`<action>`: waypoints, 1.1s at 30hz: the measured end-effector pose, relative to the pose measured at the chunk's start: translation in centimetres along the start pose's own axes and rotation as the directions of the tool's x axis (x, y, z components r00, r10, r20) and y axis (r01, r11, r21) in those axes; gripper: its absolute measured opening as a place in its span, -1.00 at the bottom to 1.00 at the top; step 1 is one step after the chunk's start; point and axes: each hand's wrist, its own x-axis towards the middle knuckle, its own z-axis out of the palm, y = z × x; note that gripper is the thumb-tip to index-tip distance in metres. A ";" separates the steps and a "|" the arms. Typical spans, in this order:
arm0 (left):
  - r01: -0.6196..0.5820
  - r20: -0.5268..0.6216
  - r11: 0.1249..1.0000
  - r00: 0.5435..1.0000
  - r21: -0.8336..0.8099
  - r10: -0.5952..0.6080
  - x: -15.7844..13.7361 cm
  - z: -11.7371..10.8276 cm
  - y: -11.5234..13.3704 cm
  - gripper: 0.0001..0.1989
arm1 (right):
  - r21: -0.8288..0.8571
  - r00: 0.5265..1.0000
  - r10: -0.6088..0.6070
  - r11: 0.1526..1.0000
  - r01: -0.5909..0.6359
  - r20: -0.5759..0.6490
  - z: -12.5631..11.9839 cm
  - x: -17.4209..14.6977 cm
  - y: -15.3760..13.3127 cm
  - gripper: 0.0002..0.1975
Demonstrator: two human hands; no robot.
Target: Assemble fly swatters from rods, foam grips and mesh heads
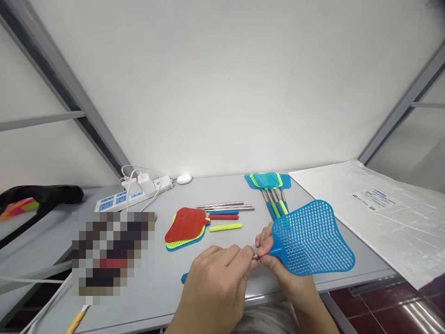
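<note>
My left hand (220, 273) is closed around a thin metal rod (256, 256), of which only a short end shows. My right hand (287, 273) grips the neck of a blue fly swatter head (313, 239); rod end and neck meet between my fingertips. A blue handle tip (184, 278) pokes out left of my left hand; whether it joins the rod is hidden. Beyond lie stacked swatter heads, a red one (186, 225) on top of yellow and blue ones. Beside them are metal rods (225, 206), a red handle (223, 217) and a yellow handle (225, 227), with a blue handle (224, 212) behind.
Several whole fly swatters (274, 199) lie fanned together at the back. A white plastic sheet (365, 204) with a label covers the table's right side. At left are a power strip (120, 199) with cables, a white oval device (184, 178) and a blurred-out object (111, 255).
</note>
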 end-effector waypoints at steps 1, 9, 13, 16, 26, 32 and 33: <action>0.011 0.016 1.000 1.000 0.000 -0.011 0.0 0.0 0.1 -0.80 | 0.017 1.000 0.007 1.000 -0.008 0.013 -0.1 0.1 0.0 -0.96; 0.027 -0.026 0.998 0.999 0.060 -0.026 0.2 0.1 0.3 -0.84 | 0.129 0.990 0.141 0.982 -0.136 -0.030 0.3 0.3 -0.1 -0.82; 0.035 -0.006 0.999 0.999 0.005 -0.035 0.1 0.1 0.4 -0.84 | 0.104 0.996 0.089 0.991 -0.088 0.002 0.5 0.1 -0.2 -0.93; 0.060 -0.005 0.998 0.998 -0.035 -0.060 0.0 0.3 0.6 -0.84 | 0.113 0.996 0.080 0.990 -0.084 0.041 0.5 -0.1 0.0 -0.95; 0.242 0.179 0.913 0.965 -0.327 -0.192 -0.6 0.5 0.7 -0.73 | 0.214 0.986 0.108 0.968 -0.134 0.128 0.6 -0.3 0.4 -0.81; 0.482 0.314 0.710 0.876 -0.514 -0.367 -0.2 -0.1 1.2 -0.66 | 0.340 0.970 0.244 0.911 -0.235 0.016 0.7 -0.3 0.2 -0.57; 0.503 0.324 0.686 0.864 -0.525 -0.386 -0.2 0.0 1.2 -0.65 | 0.373 0.971 0.237 0.905 -0.205 -0.041 0.7 -0.3 0.0 -0.51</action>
